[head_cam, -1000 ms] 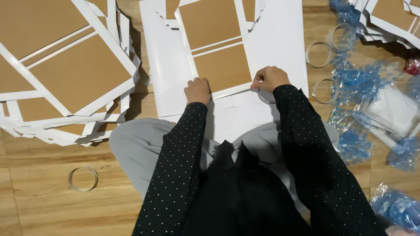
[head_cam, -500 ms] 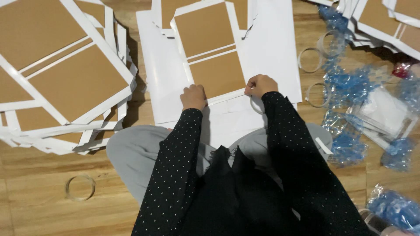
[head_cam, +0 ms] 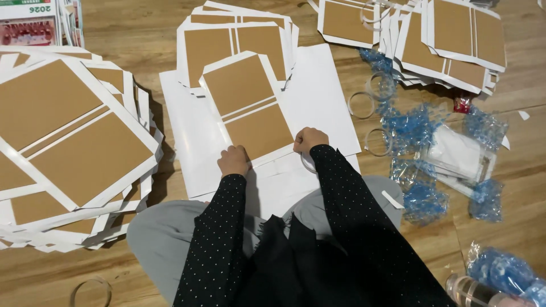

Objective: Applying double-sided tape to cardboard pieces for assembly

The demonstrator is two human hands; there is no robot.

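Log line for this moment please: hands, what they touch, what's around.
left hand: on brown-and-white card near edge | right hand: fisted at card's right corner | card stacks left | tape rolls right

Brown-and-white card (head_cam: pixel 250 111), black white-dotted sleeves (head_cam: pixel 219 244), blue wrappers (head_cam: pixel 424 199)

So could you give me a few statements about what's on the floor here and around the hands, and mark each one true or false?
1. Both hands press on the near edge of a brown card panel with a white border. True: the left hand and right hand rest there.
2. The panel lies on a white sheet. True.
3. The floor is grey carpet. False: it is a wooden floor.
4. Crumpled blue plastic wrap lies to the person's right. True.
5. The sleeves are plain red. False: each sleeve is black with small white dots.
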